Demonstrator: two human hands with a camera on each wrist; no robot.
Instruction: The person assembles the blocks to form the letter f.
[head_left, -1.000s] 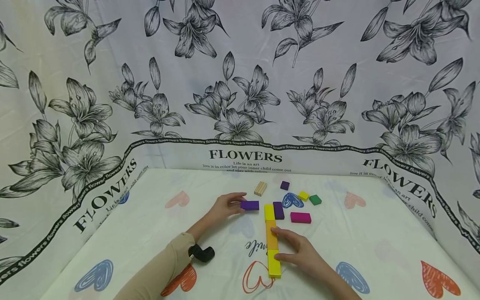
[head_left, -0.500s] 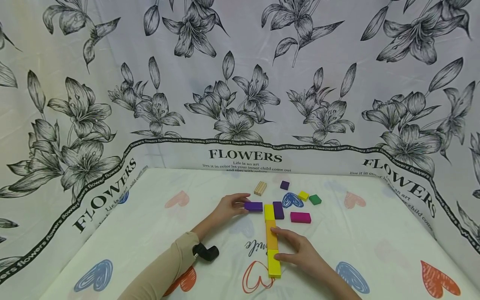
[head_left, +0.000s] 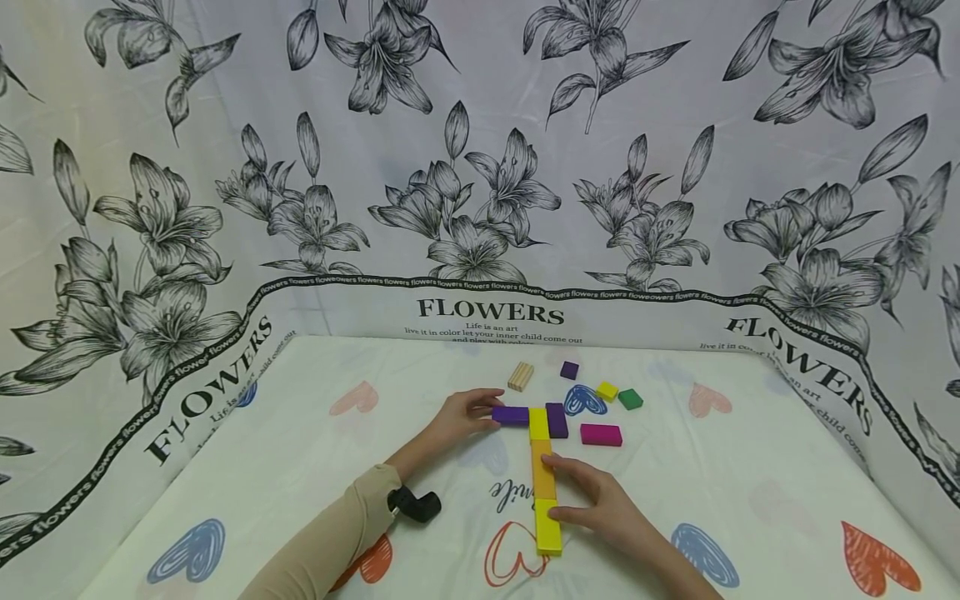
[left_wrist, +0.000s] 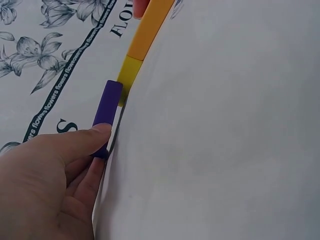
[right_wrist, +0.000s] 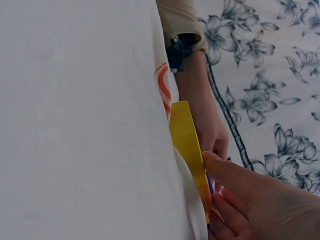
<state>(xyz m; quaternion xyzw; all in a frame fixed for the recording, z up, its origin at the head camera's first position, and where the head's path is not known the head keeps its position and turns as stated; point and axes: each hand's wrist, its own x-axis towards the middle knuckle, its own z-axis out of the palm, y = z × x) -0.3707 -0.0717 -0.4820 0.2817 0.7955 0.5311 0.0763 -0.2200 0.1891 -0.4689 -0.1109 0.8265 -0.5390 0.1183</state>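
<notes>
My left hand (head_left: 461,419) pinches a purple block (head_left: 511,416) by its left end, thumb on the near side. In the left wrist view the far end of this purple block (left_wrist: 108,102) is right at a short yellow block (left_wrist: 129,72). That short yellow block (head_left: 538,423) heads a straight row, followed by an orange block (head_left: 542,471) and a longer yellow block (head_left: 548,537) closest to me. From the right, my right hand (head_left: 611,504) touches the row, index fingertip at the orange block and thumb at the longer yellow one. A dark purple block (head_left: 557,421) lies along the short yellow block's right side.
Right of the row lies a magenta block (head_left: 602,435). Farther back are a bundle of wooden sticks (head_left: 521,377), a small dark purple block (head_left: 570,371), a small yellow block (head_left: 607,392) and a green piece (head_left: 631,399). A heart-print cloth covers the table (head_left: 247,467).
My left hand has slid the purple block rightward until its end came up to the short yellow block. The right hand and the row have stayed put.
</notes>
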